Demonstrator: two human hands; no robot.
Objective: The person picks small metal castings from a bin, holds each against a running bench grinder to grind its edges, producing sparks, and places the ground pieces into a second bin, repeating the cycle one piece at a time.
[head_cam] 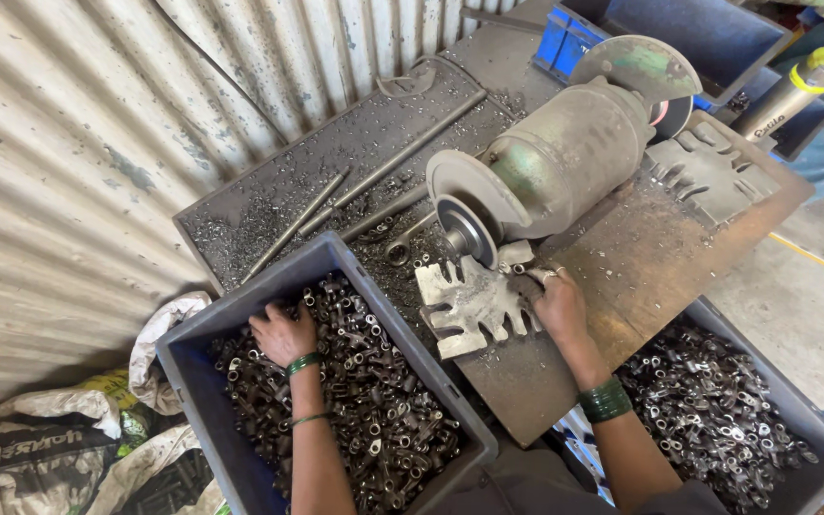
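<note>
Your left hand [281, 334] digs, fingers curled, into metal parts [374, 420] in the crate's [193, 381] back corner. Your right hand [557, 303] pinches a small part [536, 275] at the grinder wheel [467, 232].

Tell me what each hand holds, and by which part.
Right hand pinches a small metal part by its end, near the grinding wheel. Left hand is buried in the crate's loose parts; its grasp cannot be told.

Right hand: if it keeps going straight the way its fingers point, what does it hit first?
The right hand points up and left over the slotted metal rest. Straight on, it would likely meet the grinding wheel of the bench grinder first, though depth is hard to judge from above.
</note>
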